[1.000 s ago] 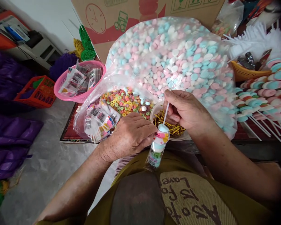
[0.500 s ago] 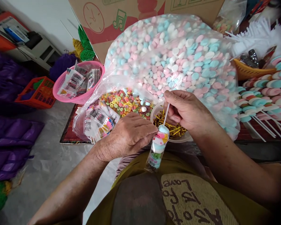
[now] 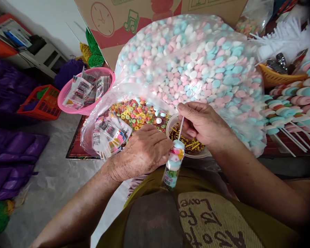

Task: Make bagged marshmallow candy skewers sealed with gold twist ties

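A candy skewer of stacked marshmallows hangs stick-up between my hands, most of its length inside a clear printed wrapper. The pale blue top marshmallow pokes out of the wrapper's mouth. My right hand pinches the upper end of the white stick between thumb and finger. At the wrapper's upper edge, my left hand is closed on the wrapper; its fingertips are partly hidden. Just behind the skewer stands a round tub of gold twist ties. Beside my left hand lie flat printed wrappers.
Ring candies lie in front of a large clear bag of pastel marshmallows. A pink basket holds more wrappers at the left. Finished-looking skewers are piled at the right, below a yellow basket. A cardboard box stands behind.
Both hands and the skewer have shifted slightly left and down. The top marshmallow sits a little lower, and my grip on the stick looks the same.
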Demonstrator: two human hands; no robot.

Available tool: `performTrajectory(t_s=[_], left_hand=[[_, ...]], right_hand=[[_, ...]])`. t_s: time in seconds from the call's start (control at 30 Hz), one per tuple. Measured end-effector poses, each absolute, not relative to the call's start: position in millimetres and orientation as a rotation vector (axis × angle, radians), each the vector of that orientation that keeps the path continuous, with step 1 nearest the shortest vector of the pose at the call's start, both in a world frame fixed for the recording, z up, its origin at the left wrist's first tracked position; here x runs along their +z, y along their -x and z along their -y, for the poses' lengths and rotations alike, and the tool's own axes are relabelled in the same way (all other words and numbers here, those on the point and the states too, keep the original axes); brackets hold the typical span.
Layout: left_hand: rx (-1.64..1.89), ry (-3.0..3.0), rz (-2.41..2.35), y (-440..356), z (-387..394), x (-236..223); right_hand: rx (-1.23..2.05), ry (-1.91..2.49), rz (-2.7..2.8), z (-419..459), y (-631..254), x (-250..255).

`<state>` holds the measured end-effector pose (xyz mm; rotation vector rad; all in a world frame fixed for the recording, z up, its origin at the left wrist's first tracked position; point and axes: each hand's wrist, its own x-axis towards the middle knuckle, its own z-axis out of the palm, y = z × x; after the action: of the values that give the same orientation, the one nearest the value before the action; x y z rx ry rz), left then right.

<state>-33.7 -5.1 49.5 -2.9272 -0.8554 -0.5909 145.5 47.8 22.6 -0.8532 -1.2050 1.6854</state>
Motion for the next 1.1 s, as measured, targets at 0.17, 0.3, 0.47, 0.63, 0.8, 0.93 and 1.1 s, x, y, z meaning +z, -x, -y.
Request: performTrajectory(t_s=[0.17,0.3,0.47,0.63,0.8,0.93,1.1], left_hand=[[-0.636,2.959,0.883,38.9,2.6,46.1],[-0.803,3.101,0.866,45.5,0.7,42.6],[-0.746,3.111,0.855,43.7,1.3,45.8],[-0.566,3.017,0.865,35.8,3.3,50.2],[-0.489,2.876,0.764,33.4,6.6,52.2],[-0.464,2.791,0.666,33.2,4.9,63.3],[-0.463,2.857,0.673,30.2,-9.4,70.3]], right_hand=[[1.667,0.866,1.225,-48.5,-146.2,24.3],[1.691,0.889,1.175,-49.6,-146.1,25.0],[1.681,0.883,1.208,-49.0,-146.2,22.0],[1.662,0.873,1.225,-47.1,-144.4,20.4],[1.606,0.896,1.279,-47.4,-144.9,21.6],[1.497,0.916,1.483,-45.5,-144.5,29.7],[1.59,0.876,1.613,-41.4,-137.8,37.9]])
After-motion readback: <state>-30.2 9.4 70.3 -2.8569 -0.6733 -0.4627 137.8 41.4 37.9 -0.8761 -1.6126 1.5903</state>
